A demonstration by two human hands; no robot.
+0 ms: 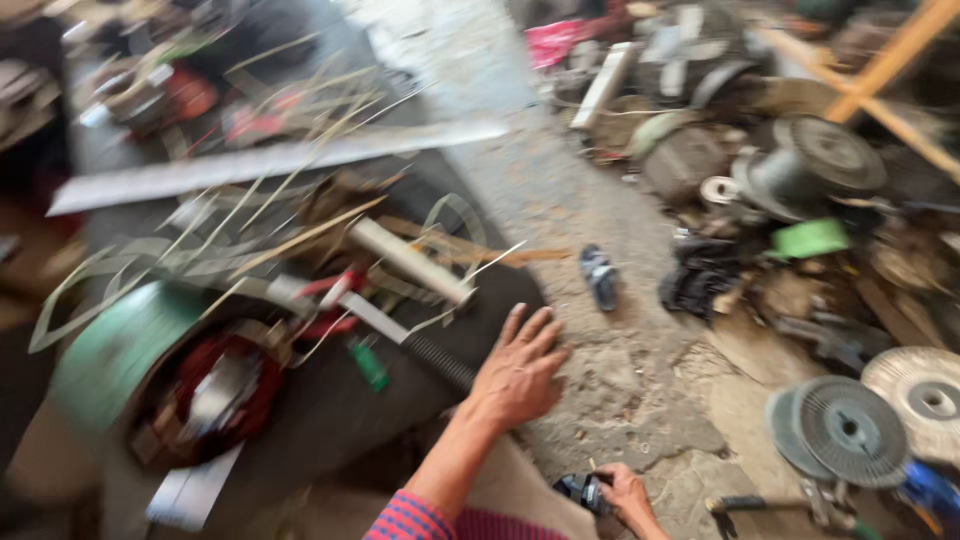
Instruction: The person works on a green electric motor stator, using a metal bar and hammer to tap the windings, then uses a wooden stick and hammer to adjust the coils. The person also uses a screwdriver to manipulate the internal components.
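Left hand (520, 372) rests flat, fingers spread, on a dark workbench edge (350, 410). Right hand (625, 495) clasps a small dark, likely rigid tool (583, 492), best held by its body.

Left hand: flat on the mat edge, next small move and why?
Probably slide the left hand a little left onto the black ribbed grip of the tool: it lies just beside the wrist, untouched, while the right hand is already closed on a small dark object.
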